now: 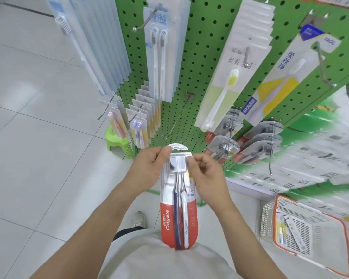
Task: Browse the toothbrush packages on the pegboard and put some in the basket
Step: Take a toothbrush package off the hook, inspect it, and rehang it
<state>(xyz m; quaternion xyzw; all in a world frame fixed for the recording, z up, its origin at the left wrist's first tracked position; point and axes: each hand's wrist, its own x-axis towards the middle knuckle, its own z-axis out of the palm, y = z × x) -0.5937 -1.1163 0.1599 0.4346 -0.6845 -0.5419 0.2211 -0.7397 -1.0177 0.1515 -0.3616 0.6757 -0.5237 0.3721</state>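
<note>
L hand [149, 166] + R hand [207, 174]: fingers pinching top of red Colgate 2-brush pkg [178, 208], near, in front of chest | green pegboard [208, 57] far, pkgs hanging | basket [308, 232] near right, on floor, 2 pkgs inside

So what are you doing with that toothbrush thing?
A person holds a Colgate pack of two toothbrushes by its top, left hand and right hand pinching either side, in front of the green pegboard. The basket on the right already has a pack or two inside.
</note>
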